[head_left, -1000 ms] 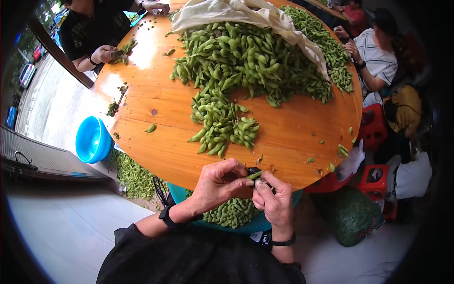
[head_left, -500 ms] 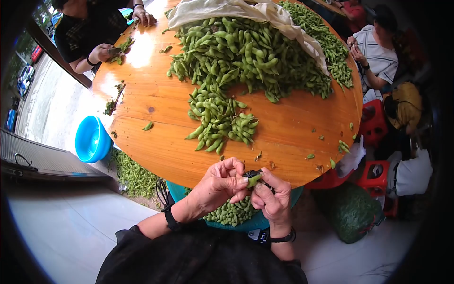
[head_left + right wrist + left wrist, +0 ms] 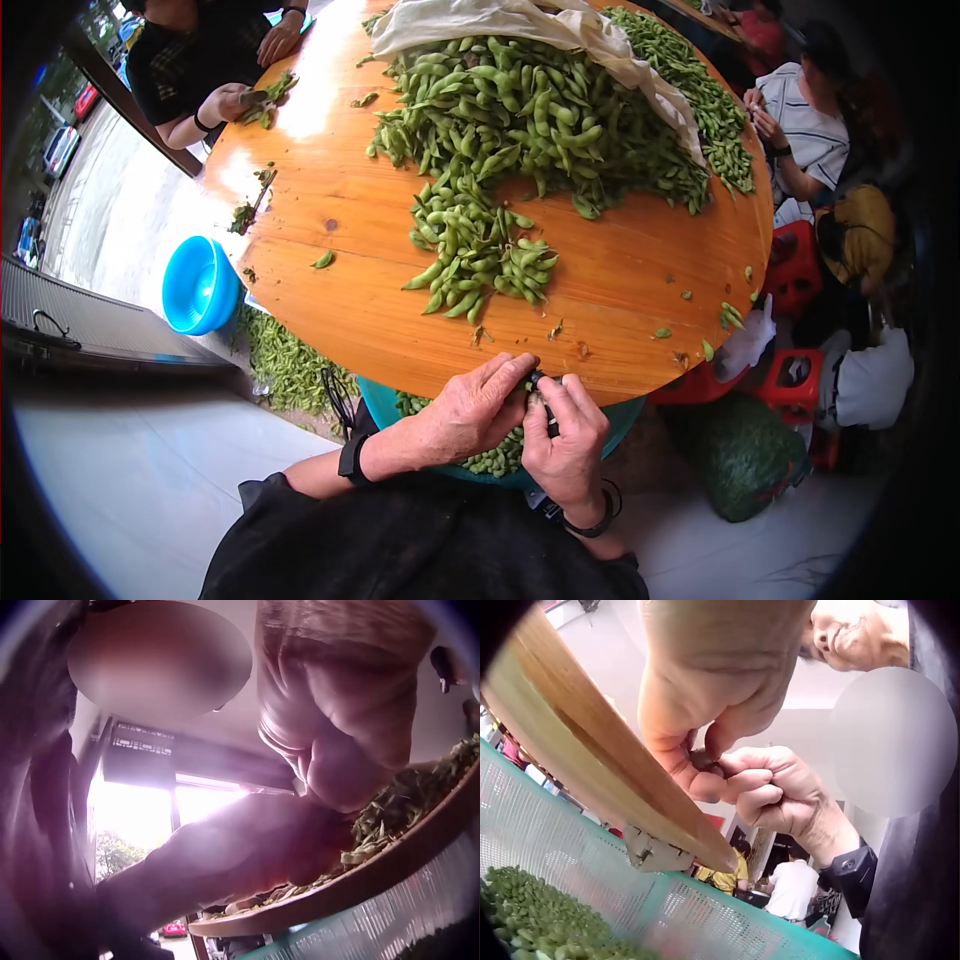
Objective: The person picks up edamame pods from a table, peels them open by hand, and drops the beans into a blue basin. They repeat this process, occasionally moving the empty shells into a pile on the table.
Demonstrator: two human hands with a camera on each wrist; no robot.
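Right at the near edge of the round wooden table (image 3: 350, 300), a small dark thing (image 3: 541, 384) sits between the two hands, too hidden to tell what it is. The left hand (image 3: 468, 412) reaches in from the left and pinches it with thumb and bent fingertips. The right hand (image 3: 566, 447) comes up from below with fingers curled tight around it, knuckles against the left fingers, and both arms cover most of the green mesh basket (image 3: 705, 922) under the table.
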